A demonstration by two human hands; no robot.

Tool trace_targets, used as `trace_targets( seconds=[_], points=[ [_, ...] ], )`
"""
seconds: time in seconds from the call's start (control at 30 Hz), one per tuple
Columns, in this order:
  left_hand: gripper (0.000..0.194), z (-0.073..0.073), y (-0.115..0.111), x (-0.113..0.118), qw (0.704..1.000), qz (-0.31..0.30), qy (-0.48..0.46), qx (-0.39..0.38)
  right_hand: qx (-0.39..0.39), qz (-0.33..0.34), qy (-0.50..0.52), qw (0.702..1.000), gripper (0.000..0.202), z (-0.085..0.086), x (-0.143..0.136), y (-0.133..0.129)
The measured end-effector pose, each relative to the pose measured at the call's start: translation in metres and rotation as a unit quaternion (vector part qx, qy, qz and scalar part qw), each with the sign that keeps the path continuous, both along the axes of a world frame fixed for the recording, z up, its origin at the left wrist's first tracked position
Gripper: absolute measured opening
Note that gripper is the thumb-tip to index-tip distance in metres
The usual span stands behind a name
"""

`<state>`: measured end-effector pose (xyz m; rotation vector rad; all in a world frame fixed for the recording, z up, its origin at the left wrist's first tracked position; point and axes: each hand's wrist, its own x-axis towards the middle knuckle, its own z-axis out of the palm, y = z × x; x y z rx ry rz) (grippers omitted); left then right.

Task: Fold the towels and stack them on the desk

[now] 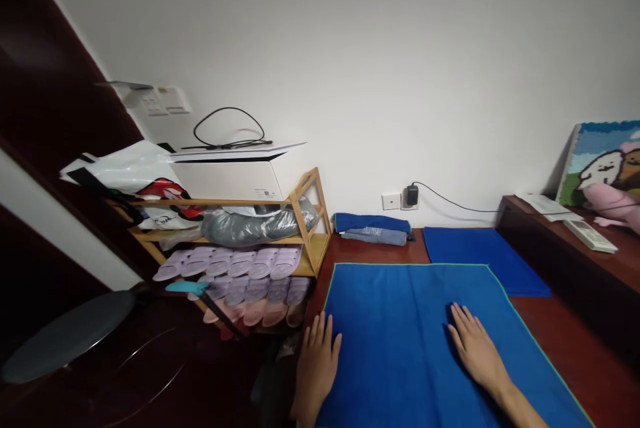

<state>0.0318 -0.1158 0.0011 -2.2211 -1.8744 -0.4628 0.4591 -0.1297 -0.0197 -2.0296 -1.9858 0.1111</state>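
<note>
A blue cloth [395,335] with a light green edge lies spread out over the reddish-brown tabletop [555,331], with faint creases running along it. My left hand [317,365] rests at the cloth's left edge, fingers stretched forward and holding nothing. On the right half of the cloth my right hand [475,346] lies palm down, its fingers extended and a little apart. Just behind the cloth to the right is a folded darker blue cloth [485,258]. Against the wall sits a folded blue and grey fabric bundle [373,229].
Left of the table stands a wooden rack [313,215] with several slippers [240,263], a plastic-wrapped grey bundle [255,225] and a white box [230,178]. A black plug [413,195] trails a cable rightward. A raised ledge [560,241] on the right carries a pink plush toy [610,201].
</note>
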Motion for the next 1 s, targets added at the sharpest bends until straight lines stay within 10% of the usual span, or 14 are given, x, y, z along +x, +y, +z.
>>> trace_targets(
  seconds=[0.27,0.4,0.6,0.77,0.9,1.0],
  points=[
    [0.053,0.028,0.123,0.156,0.975,-0.207,-0.048,-0.070,-0.044,0.099,-0.021,0.994,0.069,0.034,-0.069,0.132],
    [0.056,0.007,0.163,0.116,0.984,-0.142,-0.036,-0.097,-0.044,0.077,-0.045,0.995,0.070,0.017,-0.041,0.151],
    [0.062,-0.012,0.189,0.006,0.998,-0.048,0.000,-0.048,-0.086,-0.043,-0.064,0.993,0.073,0.007,0.082,0.147],
    [0.062,-0.016,0.191,-0.005,0.998,-0.053,0.016,-0.027,-0.106,-0.119,-0.081,0.984,0.076,0.004,0.144,0.136],
    [0.061,-0.011,0.188,0.001,0.997,-0.045,0.024,-0.050,-0.096,-0.138,-0.086,0.982,0.074,0.016,0.123,0.137],
    [0.062,-0.006,0.186,0.003,0.997,-0.038,0.023,-0.068,-0.021,-0.064,-0.072,0.995,0.072,0.032,0.056,0.141]
  ],
)
